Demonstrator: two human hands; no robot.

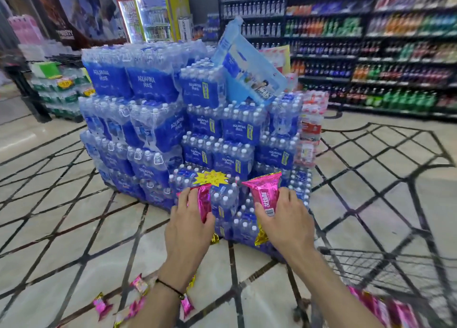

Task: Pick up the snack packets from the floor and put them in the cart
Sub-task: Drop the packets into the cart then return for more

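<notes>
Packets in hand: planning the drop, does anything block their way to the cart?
Nothing visible does. The open-topped cart is at lower right; the left packet and right packet, held up, have clear space to it.

I'm looking into a supermarket drinks aisle.
Long shelves (371,55) packed with rows of bottled soft drinks fill the right wall; a pyramid of shrink-wrapped water packs (188,119) stands on the tiled floor (61,204) with a yellow starburst price tag (210,178) on it; glass-door drink fridges (153,15) stand behind; a wire cart (385,273) sits at my lower right.
</notes>
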